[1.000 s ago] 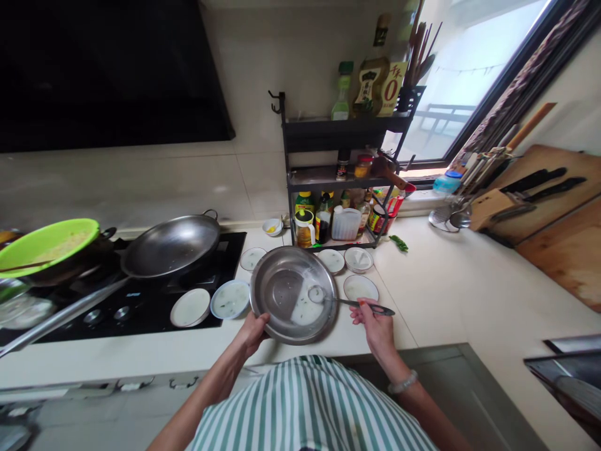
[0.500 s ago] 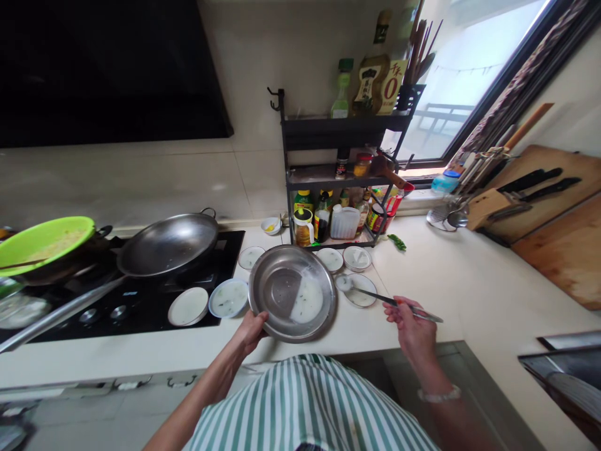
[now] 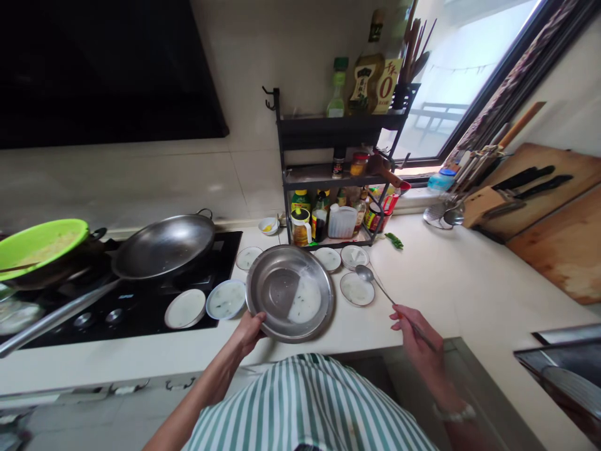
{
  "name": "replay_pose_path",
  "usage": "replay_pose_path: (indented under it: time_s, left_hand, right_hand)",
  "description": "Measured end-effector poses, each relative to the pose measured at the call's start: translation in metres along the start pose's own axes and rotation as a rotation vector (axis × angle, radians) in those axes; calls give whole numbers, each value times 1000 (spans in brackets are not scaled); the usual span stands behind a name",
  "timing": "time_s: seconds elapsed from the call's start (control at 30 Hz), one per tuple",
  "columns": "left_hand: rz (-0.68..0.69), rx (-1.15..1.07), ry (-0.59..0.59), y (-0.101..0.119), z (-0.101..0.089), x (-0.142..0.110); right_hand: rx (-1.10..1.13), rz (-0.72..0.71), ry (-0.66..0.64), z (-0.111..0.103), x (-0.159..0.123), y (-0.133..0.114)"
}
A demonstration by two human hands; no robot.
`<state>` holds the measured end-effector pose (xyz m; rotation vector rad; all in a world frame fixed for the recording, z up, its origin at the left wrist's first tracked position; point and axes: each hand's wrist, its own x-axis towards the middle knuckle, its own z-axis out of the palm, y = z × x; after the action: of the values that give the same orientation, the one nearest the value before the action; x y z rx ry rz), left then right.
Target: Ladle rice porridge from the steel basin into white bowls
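My left hand (image 3: 250,332) grips the near-left rim of a round steel basin (image 3: 267,285), which is tilted so that a milky liquid with green flecks (image 3: 306,300) pools on its right side. In my right hand (image 3: 420,341) is a long-handled metal spoon (image 3: 364,273), its head over the far edge of a small bowl (image 3: 357,290) of pale liquid. Behind the basin stand more such bowls, one at the left (image 3: 248,257) and two at the right (image 3: 327,259) (image 3: 355,256). A blue-rimmed bowl (image 3: 226,299) and a white bowl (image 3: 186,308) sit to the left.
A wok (image 3: 164,245) rests on the black hob (image 3: 141,319), with a green basket (image 3: 47,241) farther left. A black rack (image 3: 328,178) of bottles stands at the wall. A green pepper (image 3: 394,240), a knife block (image 3: 488,203) and cutting boards (image 3: 558,238) are on the right.
The spoon has moved from between the basin and the small bowl to that bowl's far edge, up and to the right. My right hand has shifted right. The basin stays in my left hand.
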<state>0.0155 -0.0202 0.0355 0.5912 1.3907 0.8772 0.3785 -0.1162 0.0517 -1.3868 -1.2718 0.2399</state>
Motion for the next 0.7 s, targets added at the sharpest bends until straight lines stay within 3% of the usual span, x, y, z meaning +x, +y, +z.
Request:
replay_pose_path:
  time_s: [0.13, 0.2, 0.27, 0.43, 0.7]
  left_hand:
    - [2, -17, -7, -1, -1, 1]
    - [5, -16, -6, -2, -2, 2]
    - [9, -17, -7, -3, -2, 2]
    - [12, -12, 6, -4, -1, 3]
    - [19, 1, -7, -2, 1, 1]
  right_hand:
    - [23, -129, -70, -7, -2, -3]
    - [23, -125, -84, -7, -4, 0]
    - [19, -26, -40, -3, -5, 5]
    - [204, 311, 242, 20, -4, 10]
    - [322, 296, -79, 88, -4, 2]
